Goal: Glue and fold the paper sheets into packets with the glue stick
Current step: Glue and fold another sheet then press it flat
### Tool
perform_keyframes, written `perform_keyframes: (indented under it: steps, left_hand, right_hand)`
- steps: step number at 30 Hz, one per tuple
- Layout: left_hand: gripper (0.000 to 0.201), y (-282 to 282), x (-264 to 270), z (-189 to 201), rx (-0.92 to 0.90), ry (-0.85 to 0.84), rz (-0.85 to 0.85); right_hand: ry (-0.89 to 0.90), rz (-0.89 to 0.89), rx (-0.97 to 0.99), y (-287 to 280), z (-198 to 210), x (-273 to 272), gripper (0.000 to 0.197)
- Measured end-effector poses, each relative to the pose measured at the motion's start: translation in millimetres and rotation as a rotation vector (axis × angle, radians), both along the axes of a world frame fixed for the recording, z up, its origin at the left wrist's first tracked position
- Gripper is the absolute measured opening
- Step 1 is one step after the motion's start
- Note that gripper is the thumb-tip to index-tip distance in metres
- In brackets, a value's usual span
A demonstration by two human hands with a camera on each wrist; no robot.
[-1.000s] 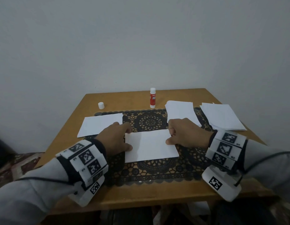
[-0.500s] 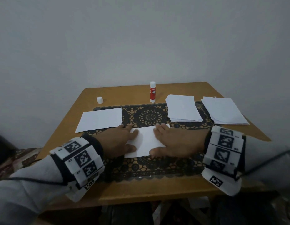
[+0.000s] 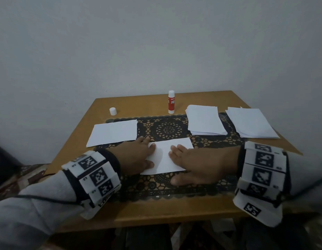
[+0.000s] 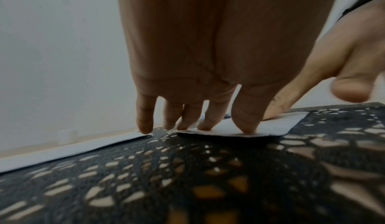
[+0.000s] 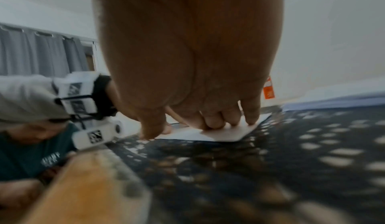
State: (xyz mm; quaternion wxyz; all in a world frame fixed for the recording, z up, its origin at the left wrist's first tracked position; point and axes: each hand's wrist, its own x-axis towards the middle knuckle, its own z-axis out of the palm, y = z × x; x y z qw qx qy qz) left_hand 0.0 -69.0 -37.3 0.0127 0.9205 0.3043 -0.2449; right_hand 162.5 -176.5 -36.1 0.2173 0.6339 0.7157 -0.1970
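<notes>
Wooden table (image 3: 81, 141) fills the lower half of the head view, a black lace mat (image 3: 167, 129) across its middle. Only the head view gives the full layout: two stacks of paper sheets, one (image 3: 204, 120) right of centre and one (image 3: 250, 122) at the right edge, and a single sheet (image 3: 113, 132) at centre left. Upright glue stick (image 3: 171, 101) stands at upper centre of the table, behind the mat; its white cap (image 3: 113, 111) stands apart to the left.

Folded sheet (image 3: 165, 156) lies on the mat at centre frame, between the two hands. Left hand (image 3: 136, 156) rests flat on its left edge, fingers straight. Right hand (image 3: 196, 165) rests flat on its right part, fingers extended, thumb off the paper on the mat.

Left wrist view alone shows fingertips (image 4: 245, 125) touching the paper surface; the little finger comes down near the corner of the single sheet (image 4: 83, 146). Right wrist view alone shows grey curtains (image 5: 37, 54) at upper left and a dark green shirt (image 5: 31, 153) at lower left; the glue stick label (image 5: 268, 90) shows past the fingers.
</notes>
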Motion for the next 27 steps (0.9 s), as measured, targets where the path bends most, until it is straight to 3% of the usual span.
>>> perform_keyframes:
  steps: [7, 13, 18, 23, 27]
  left_hand:
    - [0.063, -36, -4, 9, -0.211, -0.03, -0.119]
    - [0.072, -10, -5, 5, -0.08, -0.018, 0.013]
    - [0.065, -38, 5, 8, -0.254, -0.044, -0.11]
    - [0.067, -15, 14, 4, -0.128, -0.044, -0.038]
    - [0.065, -28, 19, 6, -0.186, -0.037, -0.11]
  right_hand:
    - [0.005, -0.06, 0.078, 8, -6, 20, 0.07]
    - [0.038, -0.052, 0.095, 6, -4, 26, 0.07]
    - [0.05, -0.05, 0.18, 6, -4, 24, 0.07]
    - [0.006, -0.043, 0.339, 6, -6, 24, 0.06]
    - [0.023, -0.053, 0.35, 5, -9, 24, 0.059]
